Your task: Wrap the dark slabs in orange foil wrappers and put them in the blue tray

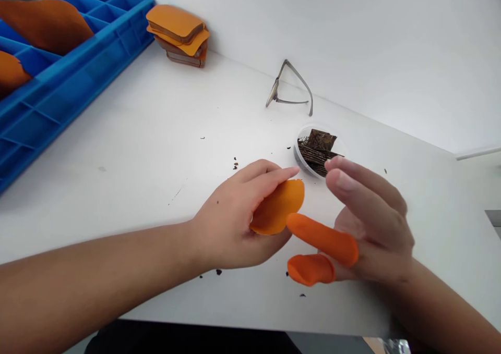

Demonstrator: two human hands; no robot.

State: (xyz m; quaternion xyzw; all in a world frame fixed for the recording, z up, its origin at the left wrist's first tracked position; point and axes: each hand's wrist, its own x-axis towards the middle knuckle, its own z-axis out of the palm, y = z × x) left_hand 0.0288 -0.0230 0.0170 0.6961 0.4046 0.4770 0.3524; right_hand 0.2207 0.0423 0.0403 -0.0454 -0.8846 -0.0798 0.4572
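Note:
My left hand point(238, 218) is wrapped round a curved orange piece point(279, 205), whose open end faces right. Just right of it is my right hand point(364, 223), with orange covers on the thumb and one finger point(323, 238). Its fingers are apart and nothing shows between them; the covered fingertip is close to the orange piece, and whether they touch is unclear. Beyond the right hand's fingertips a round clear tub point(299, 158) holds dark brown flat pieces point(319, 148).
A blue divided crate point(82, 77) with large orange pieces point(50, 25) stands at the upper left. Beside it is a stack of orange pieces point(176, 28). Glasses point(291, 102) lie near the wall. Dark crumbs dot the white table point(136, 161).

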